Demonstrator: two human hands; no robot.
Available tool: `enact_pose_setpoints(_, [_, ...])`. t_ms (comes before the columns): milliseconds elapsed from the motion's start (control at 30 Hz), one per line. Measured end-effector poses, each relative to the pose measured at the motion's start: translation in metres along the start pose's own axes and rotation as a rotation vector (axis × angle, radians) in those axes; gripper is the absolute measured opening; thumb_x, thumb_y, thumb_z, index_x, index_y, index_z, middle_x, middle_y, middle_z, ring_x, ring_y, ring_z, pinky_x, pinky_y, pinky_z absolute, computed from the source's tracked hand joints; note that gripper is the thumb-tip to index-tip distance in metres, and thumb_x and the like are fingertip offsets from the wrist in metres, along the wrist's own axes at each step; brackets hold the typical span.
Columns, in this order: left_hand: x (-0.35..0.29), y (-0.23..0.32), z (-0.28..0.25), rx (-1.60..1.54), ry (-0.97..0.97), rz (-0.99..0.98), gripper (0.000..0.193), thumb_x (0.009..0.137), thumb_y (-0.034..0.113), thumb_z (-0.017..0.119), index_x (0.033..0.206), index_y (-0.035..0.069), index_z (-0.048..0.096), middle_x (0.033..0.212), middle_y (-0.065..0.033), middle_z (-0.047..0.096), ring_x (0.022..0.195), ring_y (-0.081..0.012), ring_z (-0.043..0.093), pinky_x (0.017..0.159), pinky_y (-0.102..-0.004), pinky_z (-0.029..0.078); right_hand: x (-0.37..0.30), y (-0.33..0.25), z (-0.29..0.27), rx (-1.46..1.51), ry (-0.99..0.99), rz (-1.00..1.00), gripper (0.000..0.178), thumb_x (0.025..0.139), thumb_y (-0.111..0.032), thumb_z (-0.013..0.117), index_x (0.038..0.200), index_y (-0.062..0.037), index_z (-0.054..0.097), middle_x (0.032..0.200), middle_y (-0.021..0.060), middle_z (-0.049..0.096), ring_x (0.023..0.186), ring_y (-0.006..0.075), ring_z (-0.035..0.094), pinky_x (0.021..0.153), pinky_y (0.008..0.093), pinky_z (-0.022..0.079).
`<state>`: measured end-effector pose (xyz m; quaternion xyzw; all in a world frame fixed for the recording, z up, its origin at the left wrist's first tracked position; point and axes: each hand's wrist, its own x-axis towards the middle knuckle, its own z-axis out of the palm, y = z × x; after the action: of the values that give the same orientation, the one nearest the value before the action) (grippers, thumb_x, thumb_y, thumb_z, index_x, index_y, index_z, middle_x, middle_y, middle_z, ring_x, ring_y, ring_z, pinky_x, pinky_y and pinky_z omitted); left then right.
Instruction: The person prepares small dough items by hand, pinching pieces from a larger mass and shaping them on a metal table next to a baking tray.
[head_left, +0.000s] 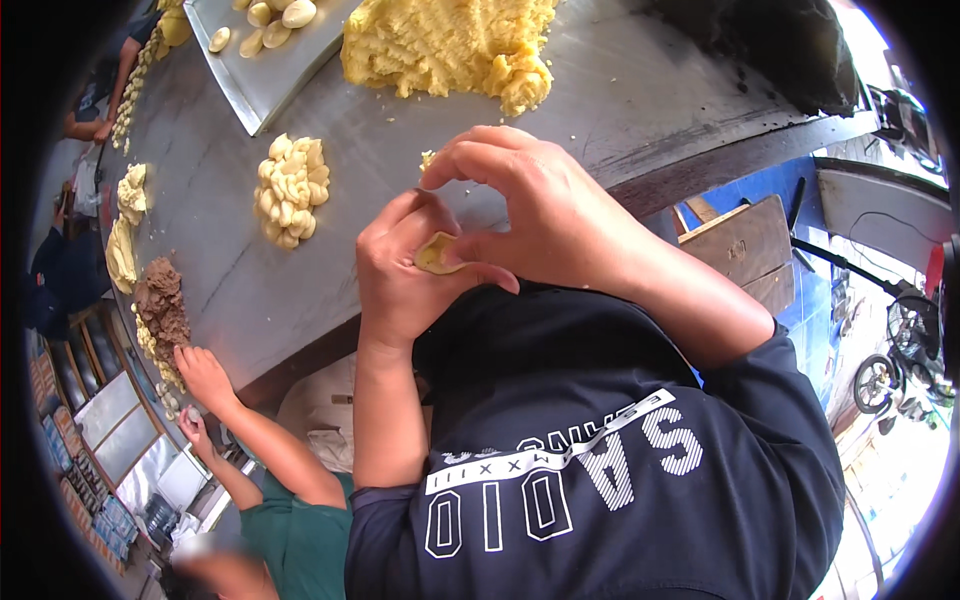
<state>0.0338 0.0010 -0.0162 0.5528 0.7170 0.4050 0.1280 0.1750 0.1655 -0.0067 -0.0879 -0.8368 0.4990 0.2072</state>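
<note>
A small pale dough wrapper [440, 240] with yellow filling in its hollow rests in my left hand [388, 268], whose fingers curl round it. My right hand [545, 195] arches over from the right; its thumb reaches the dough's edge. The other fingers of that hand curve away from the thumb, leaving a wide gap, with their tips close to my left fingers. Just beyond both hands lies a big crumbly yellow mound [450, 50]. To the left of my hands sits a heap of pale dough pieces [292, 190].
The grey tabletop [220, 280] carries a metal tray [240, 95] with pale dough rounds [298, 13]. Along the left edge are a brown mass [162, 305] and more dough. A co-worker's hand [205, 375] works there. A dark covering [780, 50] lies far right.
</note>
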Motion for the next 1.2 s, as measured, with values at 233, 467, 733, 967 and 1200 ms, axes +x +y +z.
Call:
enact_pose_setpoints(233, [-0.011,-0.007,-0.004,-0.163,-0.077,-0.189,0.039,0.07,0.011,0.105,0.097,0.006,0.077,0.09,-0.0107,0.077,0.079,-0.0282,0.076,0.073,-0.0395,0.061,0.009,-0.011,0.014,-0.212,0.013,-0.174,0.043,0.085,-0.016,0.089,0.123,-0.002,0.074,0.125,0.0151,0.074,0.122,0.0371,0.069,0.103,0.0461,0.06])
enact_pose_setpoints(467, [-0.004,-0.007,0.002,-0.047,0.141,-0.042,0.033,0.073,0.005,0.102,0.093,0.003,0.077,0.09,-0.0109,0.079,0.079,-0.0257,0.077,0.071,-0.0365,0.061,0.001,-0.009,0.004,-0.049,-0.009,0.064,0.028,0.094,-0.029,0.086,0.099,-0.0034,0.077,0.083,0.0174,0.076,0.085,0.0436,0.078,0.078,0.0531,0.062])
enact_pose_setpoints(733, [-0.008,-0.016,0.006,-0.258,0.154,-0.156,0.028,0.081,0.007,0.101,0.096,0.003,0.078,0.09,-0.0103,0.079,0.082,-0.0208,0.079,0.075,-0.032,0.06,0.03,0.013,-0.045,-0.607,0.144,-0.176,0.006,0.092,-0.012,0.072,0.092,-0.0074,0.076,0.085,0.0141,0.076,0.086,0.0375,0.079,0.077,0.0492,0.064])
enact_pose_setpoints(967, [-0.006,-0.028,0.0,-0.469,0.122,-0.001,0.055,0.095,0.039,0.096,0.08,0.006,0.055,0.08,-0.0038,0.06,0.073,-0.0133,0.056,0.066,-0.0301,0.043,0.046,0.034,-0.07,-0.614,-0.118,-0.148,0.011,0.091,-0.008,0.077,0.101,-0.0048,0.08,0.109,0.0121,0.078,0.109,0.0354,0.074,0.095,0.0463,0.061])
enact_pose_setpoints(1200, [-0.005,-0.025,-0.007,-0.622,0.201,-0.091,0.049,0.094,0.038,0.098,0.081,0.009,0.061,0.091,-0.0079,0.065,0.084,-0.0127,0.06,0.072,-0.0254,0.045,0.021,0.047,-0.058,-0.518,-0.037,-0.205,0.025,0.095,-0.006,0.08,0.119,-0.0086,0.085,0.118,0.0086,0.079,0.112,0.0325,0.076,0.097,0.0443,0.064])
